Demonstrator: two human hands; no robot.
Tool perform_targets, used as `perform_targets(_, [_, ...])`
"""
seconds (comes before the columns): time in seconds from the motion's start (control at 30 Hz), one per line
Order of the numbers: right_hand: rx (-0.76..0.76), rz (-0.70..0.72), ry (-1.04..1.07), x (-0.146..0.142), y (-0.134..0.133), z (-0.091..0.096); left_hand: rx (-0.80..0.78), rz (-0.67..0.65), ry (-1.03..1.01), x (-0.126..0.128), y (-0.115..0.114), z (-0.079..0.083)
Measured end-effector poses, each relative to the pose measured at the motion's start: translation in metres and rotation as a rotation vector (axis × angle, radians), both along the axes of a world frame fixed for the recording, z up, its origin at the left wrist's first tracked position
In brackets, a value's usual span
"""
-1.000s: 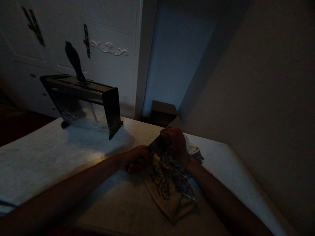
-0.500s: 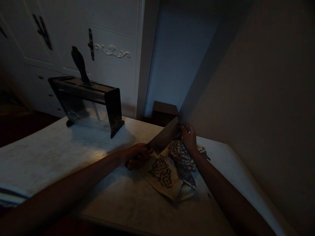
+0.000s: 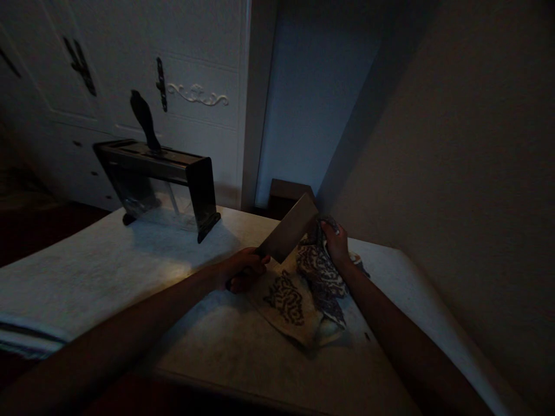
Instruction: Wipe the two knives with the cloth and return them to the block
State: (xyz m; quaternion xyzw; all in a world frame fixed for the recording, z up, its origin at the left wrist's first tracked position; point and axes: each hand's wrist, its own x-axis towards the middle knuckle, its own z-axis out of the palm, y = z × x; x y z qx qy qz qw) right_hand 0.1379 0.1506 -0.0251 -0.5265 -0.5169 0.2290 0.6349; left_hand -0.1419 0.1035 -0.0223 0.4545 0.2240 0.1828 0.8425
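My left hand is wrapped round the handle of a cleaver, whose broad grey blade points up and away to the right. My right hand grips a patterned cloth beside the blade's far end. The cloth has a dark swirl print on a pale ground and trails down over the pale table under both hands. The room is very dim.
A dark knife block with clear sides stands at the table's far left, one black handle sticking up from it. White cabinet doors are behind it. A plain wall runs close along the right. A small dark box sits beyond the table.
My right hand has slid the cloth along the blade from near the handle out to its far end, leaving the blade bare. The cleaver's tip has risen a little.
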Motion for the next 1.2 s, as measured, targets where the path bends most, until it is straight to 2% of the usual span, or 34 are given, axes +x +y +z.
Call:
perform_targets(0.2, [0.018, 0.074, -0.147, -0.003, -0.004, -0.002, 0.024, 0.083, -0.023, -0.001, 0.002, -0.002])
perform_targets(0.37, [0.039, 0.068, -0.289, -0.007, -0.008, -0.002, 0.05, 0.083, -0.028, 0.0, -0.004, 0.003])
perform_targets(0.53, [0.01, 0.077, -0.272, -0.01, -0.014, 0.003, 0.056, 0.079, 0.007, 0.001, -0.006, 0.007])
perform_targets(0.67, [-0.032, 0.074, -0.132, -0.008, -0.013, 0.004, 0.102, 0.125, 0.016, 0.003, -0.005, 0.004])
perform_targets(0.8, [-0.078, 0.035, 0.13, -0.003, -0.008, 0.002, 0.119, 0.134, 0.04, 0.005, -0.005, 0.003])
perform_targets(0.9, [-0.117, 0.058, 0.332, -0.002, -0.008, 0.004, 0.129, 0.12, 0.042, 0.005, -0.006, 0.004])
perform_targets(1.07, [-0.136, 0.211, 0.542, -0.01, -0.014, 0.007, 0.127, 0.073, 0.027, 0.003, -0.005, 0.003])
perform_targets(1.2, [-0.275, 0.437, 0.625, -0.021, -0.024, 0.006, 0.114, 0.041, 0.031, 0.002, -0.005, 0.002])
